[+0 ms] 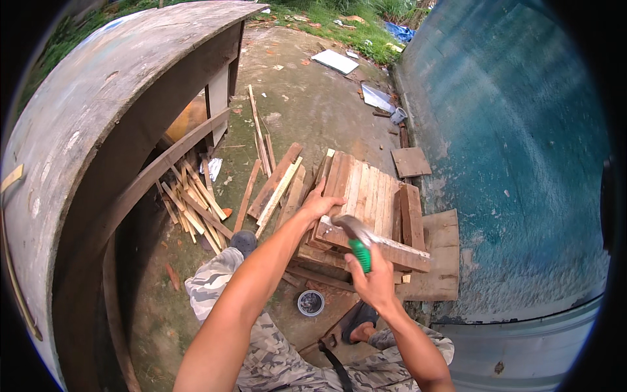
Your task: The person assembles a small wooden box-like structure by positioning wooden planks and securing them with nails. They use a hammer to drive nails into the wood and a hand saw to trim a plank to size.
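Note:
My right hand (373, 279) is closed round the green handle of a hammer (360, 256). Its metal head, slightly blurred, is over a thick plank (385, 251) along the near side of a stack of wood. I cannot tell whether the head touches the plank. My left hand (320, 204) grips the near left part of the slatted boards (358, 189) on top, thumb across them and the other fingers partly hidden at the edge. White marks show on the plank's left end, just below this hand.
Loose boards (277, 179) and a pile of thin wood strips (196, 206) lie to the left, beside a large curved panel (124, 72). A small tub (311, 302) holding dark bits stands between my feet. A blue-green wall (509, 163) rises at the right, with flat boards (439, 251) against it.

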`<state>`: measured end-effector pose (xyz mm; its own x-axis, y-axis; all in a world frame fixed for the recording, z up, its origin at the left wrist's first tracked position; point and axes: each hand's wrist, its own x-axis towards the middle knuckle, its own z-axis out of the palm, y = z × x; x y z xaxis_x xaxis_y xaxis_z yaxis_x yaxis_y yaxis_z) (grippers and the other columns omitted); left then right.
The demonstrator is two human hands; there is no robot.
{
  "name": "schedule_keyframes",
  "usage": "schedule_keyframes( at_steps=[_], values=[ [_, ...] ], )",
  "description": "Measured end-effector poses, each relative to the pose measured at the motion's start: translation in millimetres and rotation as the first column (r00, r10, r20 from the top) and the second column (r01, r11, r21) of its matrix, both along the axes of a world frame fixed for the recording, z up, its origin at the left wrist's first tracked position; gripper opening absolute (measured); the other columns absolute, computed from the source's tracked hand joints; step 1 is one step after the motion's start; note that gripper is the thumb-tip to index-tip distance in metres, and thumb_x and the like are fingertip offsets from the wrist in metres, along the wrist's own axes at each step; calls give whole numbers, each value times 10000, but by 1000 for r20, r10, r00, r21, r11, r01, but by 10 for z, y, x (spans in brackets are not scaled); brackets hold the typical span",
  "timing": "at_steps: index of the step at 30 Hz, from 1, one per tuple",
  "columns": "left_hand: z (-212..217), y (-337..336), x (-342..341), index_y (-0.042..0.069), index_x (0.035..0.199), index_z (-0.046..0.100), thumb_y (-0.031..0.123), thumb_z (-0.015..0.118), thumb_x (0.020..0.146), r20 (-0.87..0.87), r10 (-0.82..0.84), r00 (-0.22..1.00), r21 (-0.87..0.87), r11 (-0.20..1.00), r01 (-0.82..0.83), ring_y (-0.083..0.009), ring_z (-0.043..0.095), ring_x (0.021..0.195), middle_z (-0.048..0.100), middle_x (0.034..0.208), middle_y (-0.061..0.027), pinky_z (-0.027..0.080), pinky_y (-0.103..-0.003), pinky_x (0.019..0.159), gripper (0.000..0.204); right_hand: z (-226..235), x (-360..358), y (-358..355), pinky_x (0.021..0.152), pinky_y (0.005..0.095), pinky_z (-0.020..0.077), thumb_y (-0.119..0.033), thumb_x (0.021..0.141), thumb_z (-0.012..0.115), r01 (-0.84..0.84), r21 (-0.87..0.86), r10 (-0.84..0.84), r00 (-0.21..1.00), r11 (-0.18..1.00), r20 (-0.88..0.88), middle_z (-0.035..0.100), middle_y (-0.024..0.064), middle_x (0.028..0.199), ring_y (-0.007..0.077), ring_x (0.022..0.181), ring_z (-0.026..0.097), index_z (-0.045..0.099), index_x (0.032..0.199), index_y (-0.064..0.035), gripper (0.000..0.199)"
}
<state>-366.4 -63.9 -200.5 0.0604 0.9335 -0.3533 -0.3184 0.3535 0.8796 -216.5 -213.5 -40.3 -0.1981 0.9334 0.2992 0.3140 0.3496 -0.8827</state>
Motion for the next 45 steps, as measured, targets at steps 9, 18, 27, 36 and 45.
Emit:
schedule_keyframes(
  at_steps=[9, 18, 27, 36, 45],
  values=[
    [-39, 31, -11, 28, 1623, 122, 144, 841, 769, 8, -10, 1000, 22, 1000, 10, -287, 519, 1342, 471, 1510, -235, 422, -359, 1111, 1123, -137, 167, -6, 698, 451, 517, -301, 954, 694, 78, -142, -19, 926, 987, 377, 681, 238, 812, 413, 733, 679, 660, 1025, 12, 323],
    [8, 13, -44, 30, 1627, 80, 110, 812, 804, 92, -55, 994, 12, 998, 54, -277, 450, 1403, 436, 1540, -202, 351, -377, 1170, 1105, 390, 110, -65, 492, 283, 471, -251, 1017, 626, 161, 164, -96, 933, 973, -347, 579, 59, 720, 132, 521, 554, 569, 1063, -8, 254],
    [26, -31, -2, 38, 1627, 119, 66, 800, 794, 58, 2, 998, -7, 1000, -2, -262, 533, 1326, 533, 1463, -192, 393, -368, 1133, 1077, -398, 311, -55, 716, 462, 513, -312, 949, 696, 117, -190, -53, 948, 975, 314, 670, 223, 784, 390, 744, 674, 633, 1050, 11, 344],
    [61, -29, -19, 53, 1633, 89, 72, 794, 799, 13, 1, 1000, -21, 1000, -1, -288, 508, 1352, 495, 1490, -215, 393, -383, 1139, 1092, 535, 82, 46, 471, 275, 453, -250, 1018, 621, 71, -75, -89, 959, 995, -270, 531, 3, 656, 90, 476, 492, 587, 1033, -47, 207],
    [54, -80, -27, 55, 1632, 99, 68, 798, 791, 67, 35, 997, -7, 999, -35, -300, 516, 1342, 482, 1484, -255, 405, -395, 1124, 1094, -281, 284, -35, 709, 465, 511, -307, 953, 686, 40, -208, 68, 870, 977, 488, 666, 269, 829, 447, 795, 679, 601, 1036, 13, 341]
  ],
)
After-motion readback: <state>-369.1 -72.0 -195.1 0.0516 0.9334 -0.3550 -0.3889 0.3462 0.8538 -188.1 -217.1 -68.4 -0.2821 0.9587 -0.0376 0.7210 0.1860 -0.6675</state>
